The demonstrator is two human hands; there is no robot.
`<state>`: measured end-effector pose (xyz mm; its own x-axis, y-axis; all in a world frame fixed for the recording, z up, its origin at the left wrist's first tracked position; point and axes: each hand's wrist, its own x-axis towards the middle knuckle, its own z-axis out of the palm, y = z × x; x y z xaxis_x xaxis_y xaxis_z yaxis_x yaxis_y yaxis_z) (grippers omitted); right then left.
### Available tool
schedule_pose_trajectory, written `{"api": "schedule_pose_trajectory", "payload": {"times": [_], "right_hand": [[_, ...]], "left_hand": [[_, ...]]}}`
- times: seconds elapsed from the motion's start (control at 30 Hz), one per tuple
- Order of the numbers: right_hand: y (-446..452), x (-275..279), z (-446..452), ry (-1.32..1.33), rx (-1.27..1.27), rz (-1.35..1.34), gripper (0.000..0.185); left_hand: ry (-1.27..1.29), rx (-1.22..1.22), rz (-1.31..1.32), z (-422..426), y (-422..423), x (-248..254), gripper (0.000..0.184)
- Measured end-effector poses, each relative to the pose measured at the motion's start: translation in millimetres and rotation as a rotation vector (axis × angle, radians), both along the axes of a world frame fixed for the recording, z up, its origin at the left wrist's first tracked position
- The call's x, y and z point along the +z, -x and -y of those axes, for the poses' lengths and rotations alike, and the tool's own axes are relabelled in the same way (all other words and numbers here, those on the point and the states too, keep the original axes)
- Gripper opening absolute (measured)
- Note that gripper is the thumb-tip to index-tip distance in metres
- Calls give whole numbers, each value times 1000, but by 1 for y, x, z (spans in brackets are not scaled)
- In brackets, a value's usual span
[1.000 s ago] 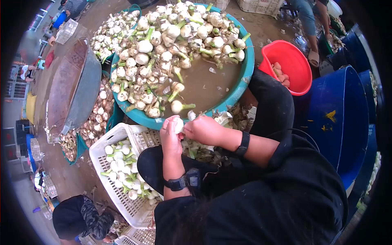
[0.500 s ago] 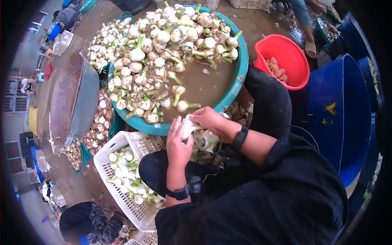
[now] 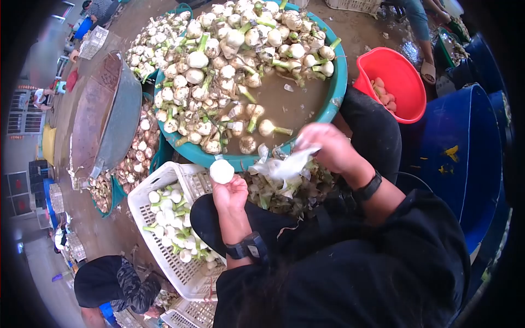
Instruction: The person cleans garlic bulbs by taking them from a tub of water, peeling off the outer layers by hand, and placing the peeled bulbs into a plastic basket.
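Note:
My left hand (image 3: 229, 194) grips a clean white garlic bulb (image 3: 221, 171), held up near the rim of the green tub (image 3: 249, 162). Between the fingers of my right hand (image 3: 331, 148) hangs a pale strip of garlic skin (image 3: 292, 165), blurred by motion, above a heap of peelings (image 3: 290, 194). Muddy garlic bulbs (image 3: 197, 75) with green stalks are piled in the tub, partly in brown water. Cleaned bulbs with short stems lie in the white plastic basket (image 3: 143, 210), left of my knee.
A red bucket (image 3: 402, 74) with round pinkish things inside stands right of the tub, beside a large blue barrel (image 3: 437, 180). At left are a metal basin (image 3: 117, 120) and more garlic (image 3: 141, 145). Another person (image 3: 109, 281) bends at lower left; a person's foot (image 3: 428, 71) shows upper right.
My hands have moved apart: the left to the left with the bulb, the right up and right with skin pulled off it. The whole view has shifted slightly.

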<state>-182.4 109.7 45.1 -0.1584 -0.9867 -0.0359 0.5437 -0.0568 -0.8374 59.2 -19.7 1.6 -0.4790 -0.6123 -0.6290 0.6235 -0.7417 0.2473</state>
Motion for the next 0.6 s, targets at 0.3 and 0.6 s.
{"api": "schedule_pose_trajectory", "payload": {"times": [0.3,0.6], "right_hand": [[-52,-29,58,-139,411,470,57],[14,-106,108,-961,351,-1373,54]], "left_hand": [[696,-33,737,-24,37,32,52],[563,-108,783,-18,55,11,35]]}}
